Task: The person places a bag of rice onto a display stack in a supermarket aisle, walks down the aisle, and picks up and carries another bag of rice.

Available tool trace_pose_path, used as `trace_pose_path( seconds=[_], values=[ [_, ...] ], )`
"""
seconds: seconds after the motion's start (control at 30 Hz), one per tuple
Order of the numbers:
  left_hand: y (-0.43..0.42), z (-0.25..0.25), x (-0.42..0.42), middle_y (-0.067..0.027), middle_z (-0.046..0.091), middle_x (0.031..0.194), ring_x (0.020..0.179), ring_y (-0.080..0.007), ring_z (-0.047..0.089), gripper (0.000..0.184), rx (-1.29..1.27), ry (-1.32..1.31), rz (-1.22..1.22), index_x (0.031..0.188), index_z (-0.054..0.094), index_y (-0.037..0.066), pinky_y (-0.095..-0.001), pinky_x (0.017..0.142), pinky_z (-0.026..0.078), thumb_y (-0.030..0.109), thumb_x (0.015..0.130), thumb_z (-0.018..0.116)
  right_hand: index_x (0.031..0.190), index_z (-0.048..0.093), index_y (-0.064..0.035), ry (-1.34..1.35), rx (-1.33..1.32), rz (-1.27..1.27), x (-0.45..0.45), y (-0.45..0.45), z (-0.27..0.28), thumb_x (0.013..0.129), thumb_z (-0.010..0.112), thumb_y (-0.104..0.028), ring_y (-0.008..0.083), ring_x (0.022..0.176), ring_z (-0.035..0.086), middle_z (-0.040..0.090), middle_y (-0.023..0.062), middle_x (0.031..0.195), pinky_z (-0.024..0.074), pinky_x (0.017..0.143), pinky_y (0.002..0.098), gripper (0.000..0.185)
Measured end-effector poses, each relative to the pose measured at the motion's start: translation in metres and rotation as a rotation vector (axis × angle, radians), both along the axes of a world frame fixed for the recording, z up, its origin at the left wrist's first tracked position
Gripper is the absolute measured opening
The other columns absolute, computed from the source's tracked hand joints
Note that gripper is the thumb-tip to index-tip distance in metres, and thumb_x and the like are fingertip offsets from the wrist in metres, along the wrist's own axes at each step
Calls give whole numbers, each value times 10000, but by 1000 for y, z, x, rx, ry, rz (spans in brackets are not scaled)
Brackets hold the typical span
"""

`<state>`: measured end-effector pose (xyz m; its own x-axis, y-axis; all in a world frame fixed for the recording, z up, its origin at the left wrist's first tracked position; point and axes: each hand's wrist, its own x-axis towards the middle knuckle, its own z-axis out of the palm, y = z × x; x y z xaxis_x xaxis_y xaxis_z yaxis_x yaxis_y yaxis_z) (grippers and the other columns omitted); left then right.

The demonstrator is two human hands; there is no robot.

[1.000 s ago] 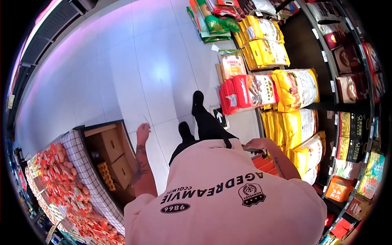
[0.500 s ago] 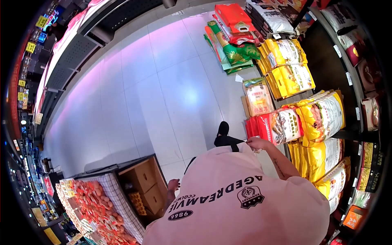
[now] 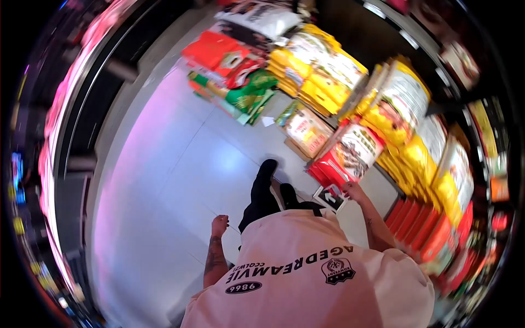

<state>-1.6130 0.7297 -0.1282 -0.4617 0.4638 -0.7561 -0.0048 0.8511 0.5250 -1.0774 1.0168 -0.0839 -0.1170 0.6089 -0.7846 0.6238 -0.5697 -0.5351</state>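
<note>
My left hand (image 3: 220,224) hangs out over the floor beside my dark trousers, its fingers curled in and nothing visible in them. My right hand (image 3: 353,191) is closed with bent fingers at the lower edge of a stack of red-and-white bags (image 3: 353,156). Whether it touches the bags, and what its fingers hold, if anything, I cannot make out. Beneath it on the floor is a black sign with a white arrow (image 3: 329,197). A pale packaged bag (image 3: 306,130) lies just beyond the red stack.
Yellow bags (image 3: 333,79) are piled along the right, with red packages (image 3: 418,224) nearer me. Green bags (image 3: 251,93) and a red bag (image 3: 216,52) lie ahead on the grey tiled floor (image 3: 164,164). A dark display unit with a pink-lit edge (image 3: 52,147) runs along the left.
My view has turned to the right, so the bag piles shift left and the box-fronted stand leaves view. My left hand has moved out from my shirt; one foot has stepped forward.
</note>
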Motion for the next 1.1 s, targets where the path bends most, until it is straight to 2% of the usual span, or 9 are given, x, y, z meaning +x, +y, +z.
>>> trace_pose_path(
  seconds=[0.17,0.4,0.5,0.57,0.67,0.87,1.0,1.03,1.1],
  values=[
    [124,-32,-90,-57,593,664,517,-167,562,295,-471,-85,-625,858,580,40,-325,428,431,329,813,537,966,554,-42,-178,49,-594,52,-98,44,814,539,-300,181,570,567,589,99,765,464,485,308,300],
    [415,-40,-135,-68,502,530,397,-175,487,193,-53,113,-822,667,514,24,-311,316,357,201,744,525,970,564,-42,-234,-121,-1085,-5,-286,49,789,576,-339,187,555,579,605,104,770,479,463,325,348],
    [523,-7,-64,-120,527,542,386,-214,499,252,155,274,-1004,731,550,-47,-343,327,382,203,739,516,985,574,-50,-196,-250,-1094,-66,-348,38,776,588,-380,185,582,603,616,93,774,489,479,315,391],
    [585,5,6,-118,545,565,426,-215,531,264,251,232,-1189,717,565,-39,-332,378,420,221,749,527,680,594,-17,-228,-202,-1229,-110,-376,27,768,530,-381,189,506,594,581,83,590,498,464,328,380],
    [623,19,140,-127,568,585,472,-217,555,303,461,180,-1399,750,584,-47,-327,435,433,251,760,533,889,608,-26,-89,-414,-1344,-156,-411,1,798,530,-367,200,655,629,629,98,803,518,546,339,361],
    [487,62,411,-86,595,686,591,-163,576,215,687,-237,-1666,787,595,-20,-276,546,472,188,809,545,1025,582,-35,91,-430,-1293,-151,-455,-43,798,553,-288,243,727,635,631,122,896,523,595,371,341],
    [330,18,493,-134,632,753,694,-213,618,263,445,-266,-1882,895,617,-17,-310,629,492,218,817,531,747,652,-27,-355,-77,-988,-63,-503,-74,729,562,-276,312,734,613,634,175,775,491,653,398,265],
    [301,-15,499,-180,630,807,763,-280,625,309,469,-232,-2067,935,616,0,-347,694,488,266,798,539,953,634,-46,-467,-7,-1101,-41,-521,-78,725,588,-282,235,667,622,640,151,797,505,612,367,332],
    [231,-3,509,-205,620,884,850,-334,602,381,317,15,-2525,947,627,20,-387,768,471,349,766,563,990,595,-28,-61,22,-1861,5,-541,-22,784,544,-267,174,657,619,626,129,842,502,552,310,319]
  ],
)
